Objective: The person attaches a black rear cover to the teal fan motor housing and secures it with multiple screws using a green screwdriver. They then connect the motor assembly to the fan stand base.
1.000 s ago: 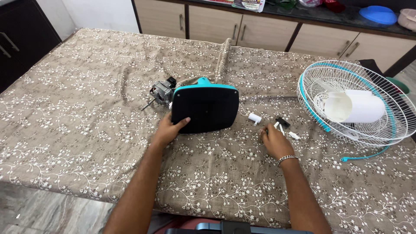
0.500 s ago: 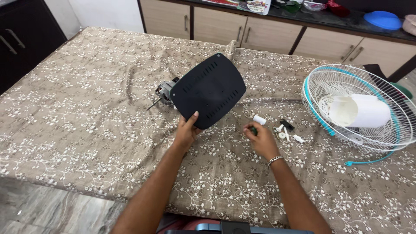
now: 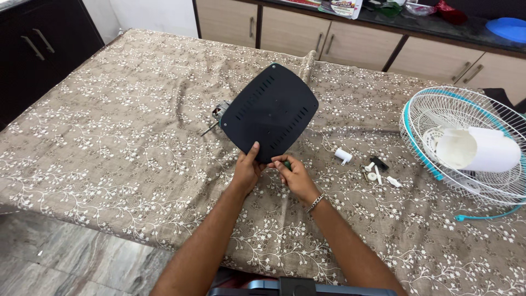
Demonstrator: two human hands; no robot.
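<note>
Left hand (image 3: 247, 171) grips the flat, slotted black base (image 3: 270, 112), tilted up. Right hand (image 3: 291, 172) pinches a small green part (image 3: 286, 164) at its lower edge. White wire grille (image 3: 466, 145) cradles a white cone.

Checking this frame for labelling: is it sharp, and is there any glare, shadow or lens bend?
Head view: sharp on both hands, left hand and right hand, at the black base plate; soft, even light with faint shadows on the cloth; no strong glare; edges bow slightly, wide lens; white fan guard is cut by the frame.

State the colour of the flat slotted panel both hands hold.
Black flat slotted panel, matte with vent slots; the head view shows it best.
</note>
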